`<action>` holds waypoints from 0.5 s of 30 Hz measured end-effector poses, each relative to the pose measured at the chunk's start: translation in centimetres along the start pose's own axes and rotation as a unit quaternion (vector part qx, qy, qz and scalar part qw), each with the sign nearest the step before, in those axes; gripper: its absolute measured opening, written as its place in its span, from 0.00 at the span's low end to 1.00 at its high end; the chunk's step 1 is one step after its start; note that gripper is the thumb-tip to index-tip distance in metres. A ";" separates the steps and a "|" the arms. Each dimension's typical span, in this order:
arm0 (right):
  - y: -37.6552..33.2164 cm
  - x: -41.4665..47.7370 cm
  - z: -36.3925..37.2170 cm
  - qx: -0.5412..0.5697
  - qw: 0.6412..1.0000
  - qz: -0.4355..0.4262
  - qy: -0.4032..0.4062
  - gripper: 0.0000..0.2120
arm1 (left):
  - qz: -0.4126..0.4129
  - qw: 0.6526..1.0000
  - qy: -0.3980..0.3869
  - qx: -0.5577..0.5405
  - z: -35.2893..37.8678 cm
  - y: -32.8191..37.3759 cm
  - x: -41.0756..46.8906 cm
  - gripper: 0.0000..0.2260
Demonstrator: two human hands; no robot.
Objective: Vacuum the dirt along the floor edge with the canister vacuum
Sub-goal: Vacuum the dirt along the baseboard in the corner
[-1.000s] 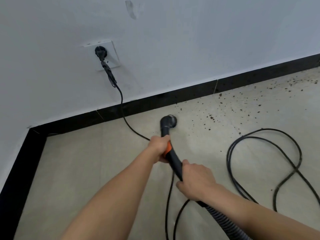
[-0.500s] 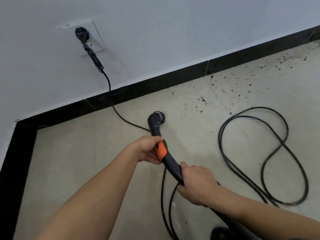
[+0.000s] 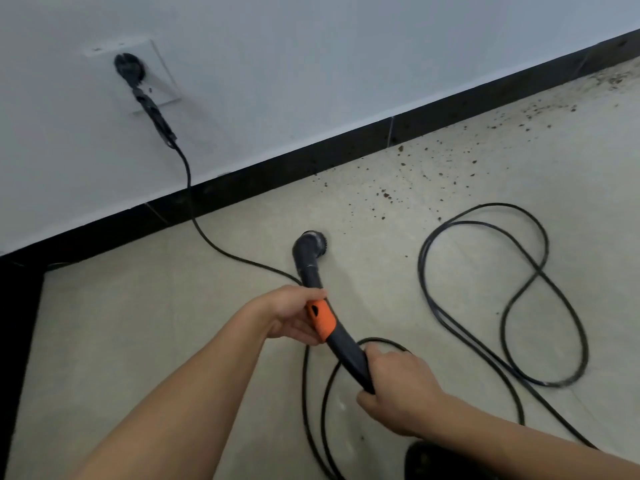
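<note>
While the left hand [image 3: 292, 315] grips the black vacuum wand [image 3: 347, 353] at its orange collar [image 3: 322, 318] and the right hand [image 3: 398, 393] grips lower, its round nozzle [image 3: 313, 241] sits on open beige floor [image 3: 138, 341], short of the black skirting [image 3: 311, 164] and scattered brown dirt [image 3: 384, 194], seemingly slightly farther back than before.

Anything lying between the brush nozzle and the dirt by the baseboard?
Nothing visible: bare tile separates the brush nozzle from the nearest dirt. The looped power cord lies to the right, off that line.
</note>
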State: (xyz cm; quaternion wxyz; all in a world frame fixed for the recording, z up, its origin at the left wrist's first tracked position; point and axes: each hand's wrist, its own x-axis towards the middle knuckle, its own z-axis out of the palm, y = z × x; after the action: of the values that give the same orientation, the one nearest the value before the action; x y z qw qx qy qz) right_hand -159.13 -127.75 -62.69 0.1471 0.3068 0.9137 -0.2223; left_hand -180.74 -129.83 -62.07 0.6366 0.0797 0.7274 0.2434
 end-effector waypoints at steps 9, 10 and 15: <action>5.5 -3.3 -1.1 0.060 0.992 0.114 0.008 0.17 | 0.027 0.992 -0.067 0.103 8.2 5.5 2.2 0.15; 5.1 -3.8 -0.9 0.068 0.992 0.109 -0.001 0.17 | 0.004 0.990 -0.087 0.114 7.8 5.1 2.0 0.15; 5.3 -7.0 0.0 0.086 0.987 0.135 -0.026 0.17 | -0.050 0.973 -0.170 0.147 9.1 4.9 1.6 0.17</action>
State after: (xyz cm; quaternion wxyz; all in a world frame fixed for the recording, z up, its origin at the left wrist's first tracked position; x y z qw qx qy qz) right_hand -150.49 -127.42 -61.52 0.1723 0.4328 0.8375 -0.2856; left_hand -173.22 -122.58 -61.90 0.7437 0.1760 0.6393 0.0849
